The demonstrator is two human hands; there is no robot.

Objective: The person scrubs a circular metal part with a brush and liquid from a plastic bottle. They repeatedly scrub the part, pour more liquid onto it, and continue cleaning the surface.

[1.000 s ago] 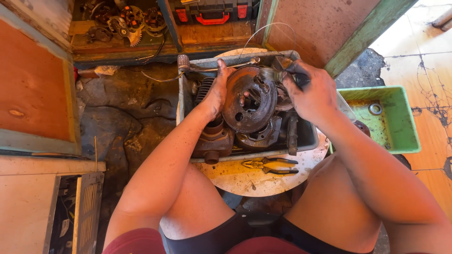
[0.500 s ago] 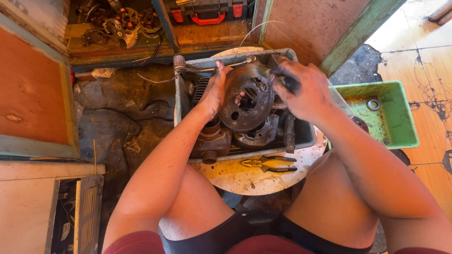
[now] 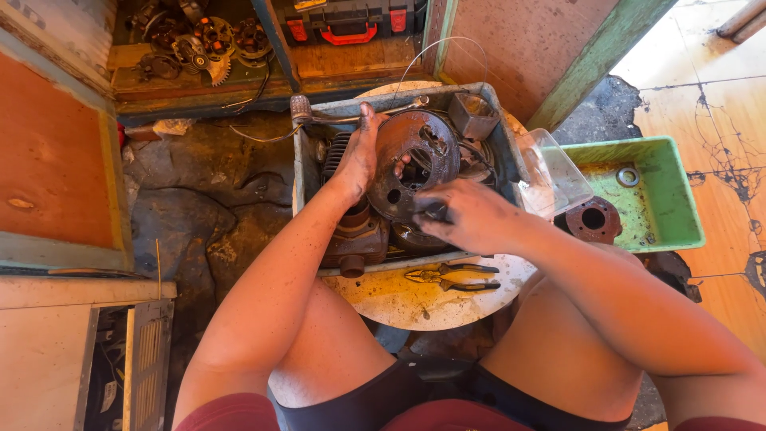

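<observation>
My left hand (image 3: pixel 361 156) grips the left rim of a rusty round metal disc (image 3: pixel 412 164) with a centre hole, holding it tilted up over a grey metal tub (image 3: pixel 308 164). My right hand (image 3: pixel 467 217) is closed around a small dark tool or part at the disc's lower edge; what it is cannot be told. Under the disc lie greasy engine parts, among them a finned cylinder (image 3: pixel 338 152) and a brown casing (image 3: pixel 357 238). A ratchet wrench (image 3: pixel 351 112) rests across the tub's far rim.
The tub stands on a round white stool top (image 3: pixel 415 299), where pliers (image 3: pixel 453 277) lie in front. To the right are a clear plastic container (image 3: pixel 550 179), a rusty flange (image 3: pixel 592 219) and a green tray (image 3: pixel 666 199). Gears and a black-and-red toolbox (image 3: pixel 347 20) sit on the shelf behind.
My right hand has come down from the disc's top right edge to its lower edge, uncovering the clear container, the flange and a small square cup in the tub's corner.
</observation>
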